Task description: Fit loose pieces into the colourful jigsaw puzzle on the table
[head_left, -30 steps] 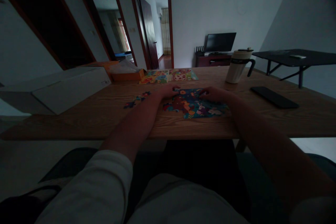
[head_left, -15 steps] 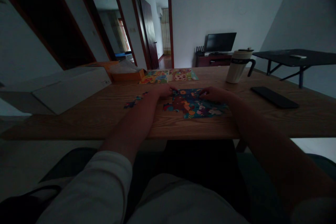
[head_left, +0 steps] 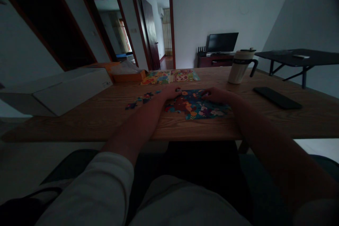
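Note:
A partly assembled jigsaw puzzle [head_left: 197, 107], dark blue-green with colourful animal figures, lies flat on the wooden table [head_left: 169, 127]. My left hand [head_left: 171, 93] is at its upper left edge, fingertips and thumb pinched on what appears to be a small puzzle piece, mostly hidden by the fingers. My right hand [head_left: 218, 95] rests on the upper right part of the puzzle, fingers bent and a little apart, with nothing held between them. Several loose puzzle pieces [head_left: 131, 106] lie left of the puzzle, some partly behind my left forearm.
Behind the puzzle lie two brighter picture sheets [head_left: 156, 77]. To the left stand a long white box [head_left: 71, 90] and an orange box [head_left: 128, 77] with clear plastic in it. A lidded jug [head_left: 237, 70] and a dark flat phone-like slab [head_left: 277, 98] are on the right.
My left hand has slid slightly right along the puzzle's upper left edge, exposing more of the loose pieces beside the forearm. My right hand has stayed almost where it was.

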Demonstrator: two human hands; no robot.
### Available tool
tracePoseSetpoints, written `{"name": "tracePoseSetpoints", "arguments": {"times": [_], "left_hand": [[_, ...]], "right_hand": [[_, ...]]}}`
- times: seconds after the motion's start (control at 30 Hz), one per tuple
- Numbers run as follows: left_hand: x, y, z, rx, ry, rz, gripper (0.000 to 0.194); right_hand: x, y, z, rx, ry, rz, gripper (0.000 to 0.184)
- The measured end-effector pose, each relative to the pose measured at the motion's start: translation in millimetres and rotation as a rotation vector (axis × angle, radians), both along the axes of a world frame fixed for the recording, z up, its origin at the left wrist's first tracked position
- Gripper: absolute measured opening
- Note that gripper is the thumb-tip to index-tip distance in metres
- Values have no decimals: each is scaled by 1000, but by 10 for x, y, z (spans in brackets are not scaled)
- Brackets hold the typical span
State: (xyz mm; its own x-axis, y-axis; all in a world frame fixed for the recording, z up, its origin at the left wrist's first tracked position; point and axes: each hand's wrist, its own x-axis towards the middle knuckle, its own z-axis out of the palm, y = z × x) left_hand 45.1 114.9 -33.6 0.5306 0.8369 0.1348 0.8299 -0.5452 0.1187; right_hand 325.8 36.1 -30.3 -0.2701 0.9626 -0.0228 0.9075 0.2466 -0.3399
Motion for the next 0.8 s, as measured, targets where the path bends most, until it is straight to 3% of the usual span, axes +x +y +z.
{"name": "tracePoseSetpoints", "arguments": {"times": [0.17, 0.37, 0.53, 0.67, 0.73, 0.8], "left_hand": [[92, 0, -24, -16, 30, 79, 46], [29, -57, 49, -55, -309, 85, 58], [-122, -87, 259, -120, -536, 132, 46], [-363, -176, 445, -334, -459, 92, 40], [-483, -235, 470, -421, -370, 100, 39], [-579, -270, 430, -389, -284, 139, 37]], "right_hand": [[16, 29, -21, -18, 17, 12, 35], [25, 28, -30, -11, 28, -13, 38], [15, 28, -27, -16, 25, -17, 37], [14, 14, -2, -29, 35, 15, 36], [10, 2, 5, -30, 35, 15, 37], [2, -9, 4, -33, 23, -14, 39]]}}
